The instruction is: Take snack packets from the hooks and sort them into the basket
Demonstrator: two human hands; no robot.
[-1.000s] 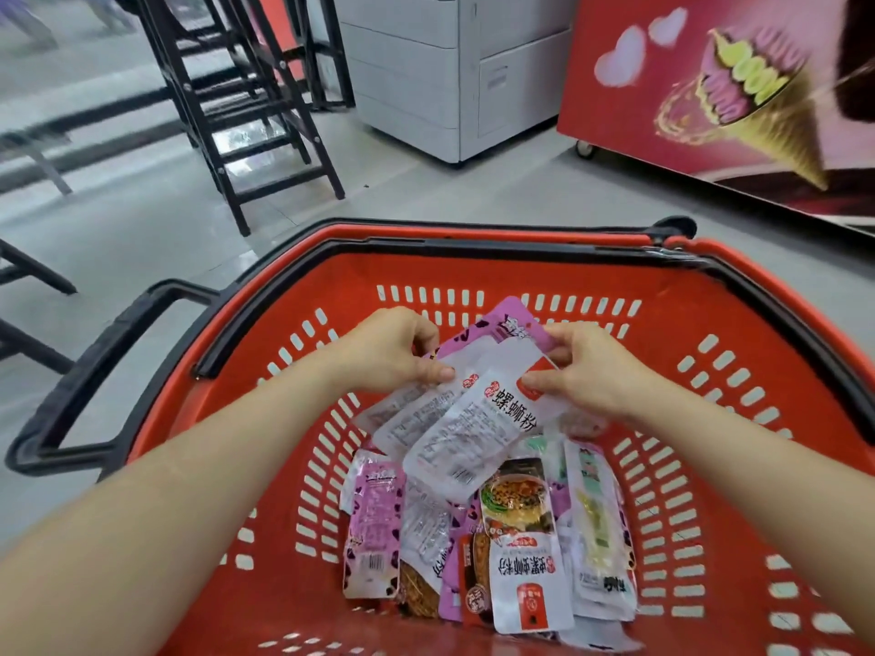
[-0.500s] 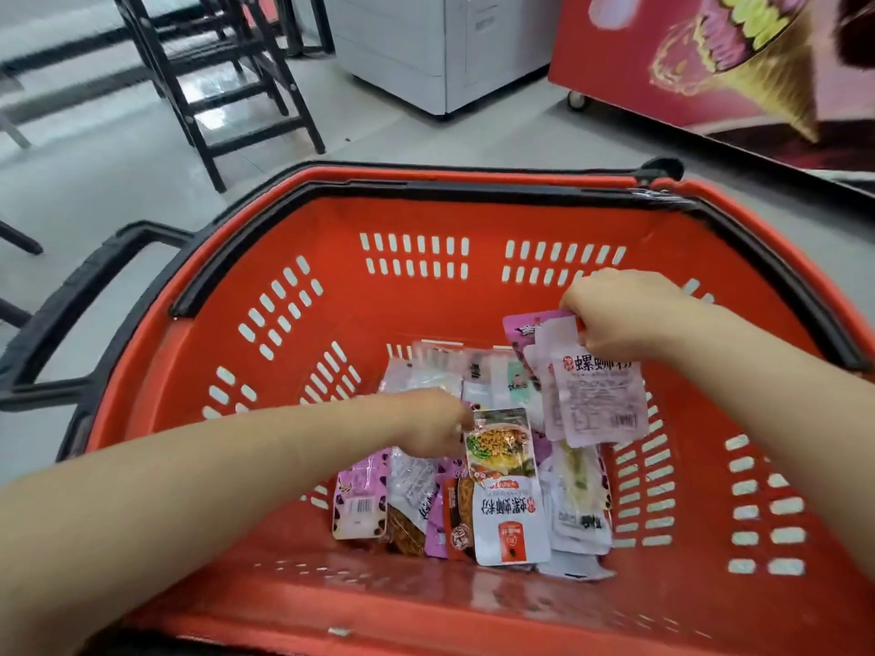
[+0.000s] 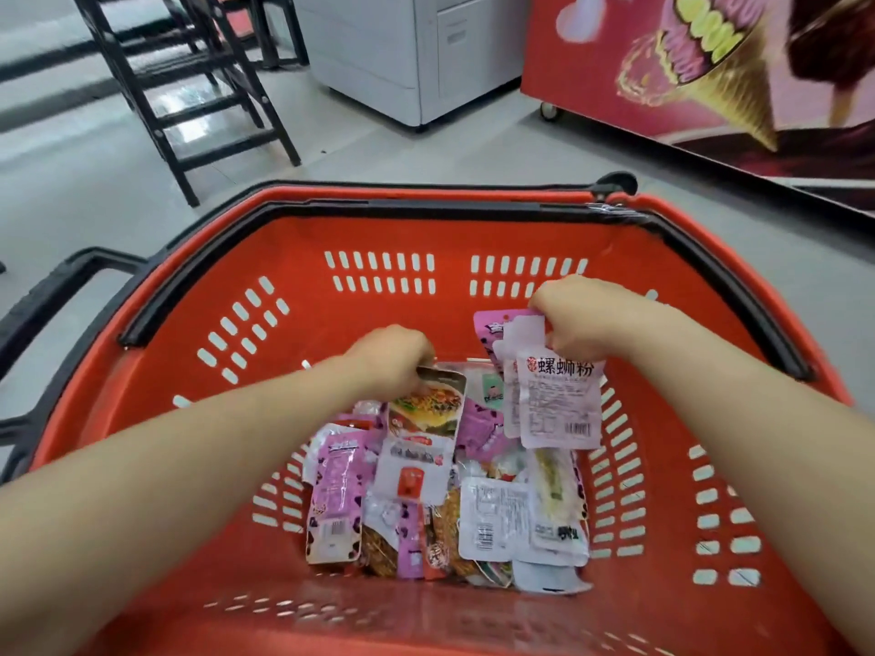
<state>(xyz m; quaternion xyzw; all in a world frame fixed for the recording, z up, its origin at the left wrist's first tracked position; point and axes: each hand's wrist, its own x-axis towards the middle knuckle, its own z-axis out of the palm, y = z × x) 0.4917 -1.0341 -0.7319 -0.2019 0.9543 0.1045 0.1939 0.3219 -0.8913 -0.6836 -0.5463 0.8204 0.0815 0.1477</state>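
A red plastic basket (image 3: 265, 466) with black handles fills the lower view. Several snack packets (image 3: 483, 518) lie piled on its bottom, pink, white and orange ones. My left hand (image 3: 393, 359) is down inside the basket and pinches the top edge of a noodle packet (image 3: 424, 433) with a food picture, lifting that end. My right hand (image 3: 582, 319) is held above the pile near the right wall and grips a small bunch of packets (image 3: 551, 395), a white one with red characters in front and a pink one behind.
The basket stands on a grey tiled floor. A black step ladder (image 3: 203, 92) is at the back left, a grey cabinet (image 3: 402, 49) at the back centre, and a red ice-cream freezer (image 3: 710, 73) on wheels at the back right.
My left hand has let go of the bunch, gone down into the pile and taken the noodle packet's top edge, raising it. My right hand keeps the bunch at the right.
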